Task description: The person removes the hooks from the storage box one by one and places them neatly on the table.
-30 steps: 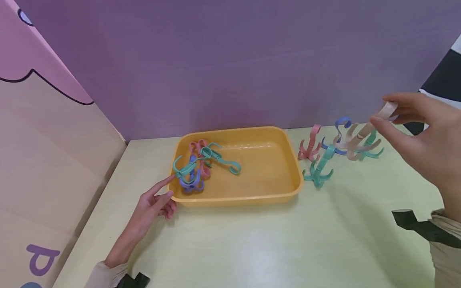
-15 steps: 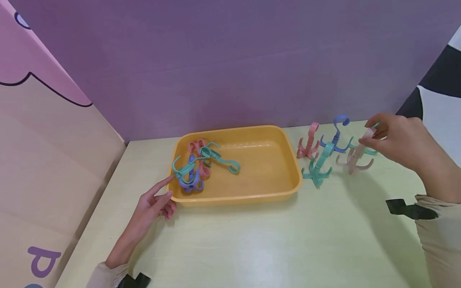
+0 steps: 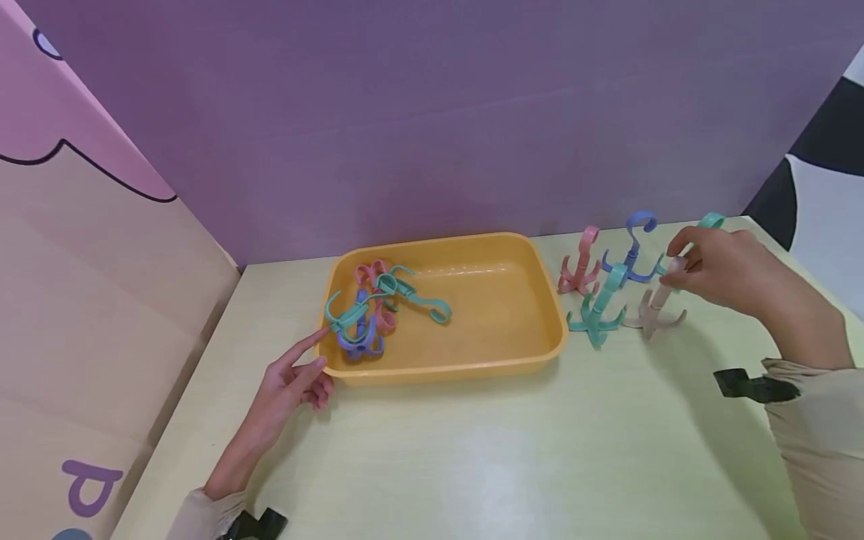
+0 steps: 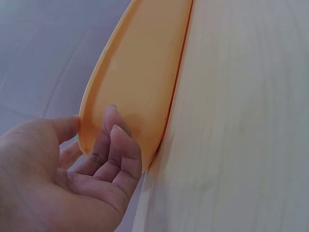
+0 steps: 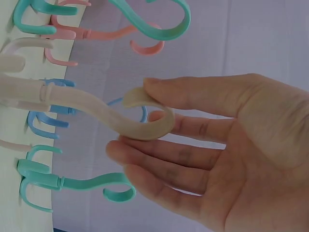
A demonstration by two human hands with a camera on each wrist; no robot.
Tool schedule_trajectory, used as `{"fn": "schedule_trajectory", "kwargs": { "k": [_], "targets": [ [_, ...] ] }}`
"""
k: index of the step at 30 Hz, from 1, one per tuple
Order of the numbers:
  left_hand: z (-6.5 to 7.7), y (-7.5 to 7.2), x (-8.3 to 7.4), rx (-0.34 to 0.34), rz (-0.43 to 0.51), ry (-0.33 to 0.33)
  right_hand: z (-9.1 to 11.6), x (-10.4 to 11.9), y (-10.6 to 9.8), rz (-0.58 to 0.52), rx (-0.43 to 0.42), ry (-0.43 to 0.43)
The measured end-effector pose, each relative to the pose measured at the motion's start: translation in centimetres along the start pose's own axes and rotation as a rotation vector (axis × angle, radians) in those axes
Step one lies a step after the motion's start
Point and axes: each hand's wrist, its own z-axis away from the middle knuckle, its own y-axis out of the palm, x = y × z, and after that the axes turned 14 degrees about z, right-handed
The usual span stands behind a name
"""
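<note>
My right hand (image 3: 732, 271) pinches the curled top of a beige claw hook (image 3: 649, 318) between thumb and fingertips; the hook stands upright on its prongs at the table's right side. Around it stand a pink claw hook (image 3: 577, 276), a blue claw hook (image 3: 633, 262) and a green claw hook (image 3: 597, 319). Another green claw hook (image 5: 48, 179) is mostly hidden behind my hand in the head view. My left hand (image 3: 283, 382) rests its index finger and thumb on the left rim of a yellow tray (image 3: 439, 371), its other fingers loosely bent outside.
Several green, blue and pink claw hooks (image 3: 385, 322) lie tangled at the left in the tray. A purple wall (image 3: 432, 120) rises behind the pale table (image 3: 472, 457). Patterned panels stand at both sides.
My right hand has moved left and lowered the beige hook from the air to the table beside the front green one. My left hand stays at the tray rim.
</note>
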Motion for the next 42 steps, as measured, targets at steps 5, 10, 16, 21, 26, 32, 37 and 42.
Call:
{"fn": "schedule_trajectory", "kwargs": {
  "k": [5,10,16,21,26,32,37,42],
  "targets": [
    [0.0,0.2,0.0,-0.009,-0.004,-0.005,0.0,0.0,0.1,0.035,-0.042,0.019],
    [0.0,0.2,-0.1,-0.018,-0.010,-0.012,0.2,-0.2,0.0,0.065,-0.067,0.048],
    [-0.1,0.2,0.0,-0.024,-0.013,-0.017,0.7,-0.2,-0.4,0.065,-0.014,0.077],
    [-0.1,0.2,-0.1,-0.015,-0.016,-0.007,0.9,-0.2,-0.4,0.066,0.019,0.087],
    [-0.1,0.1,0.0,-0.013,-0.013,-0.012,1.1,0.8,-0.6,0.123,-0.051,0.074],
    [-0.2,0.0,0.2,-0.013,-0.012,-0.011,1.5,2.8,-1.3,0.134,-0.126,0.036],
    [-0.1,0.0,0.2,-0.014,-0.017,-0.014,1.8,4.5,-1.8,0.124,-0.191,-0.034],
    [-0.1,0.0,0.1,-0.008,-0.018,-0.006,2.1,6.7,-2.0,0.082,-0.224,-0.094]
  ]
}}
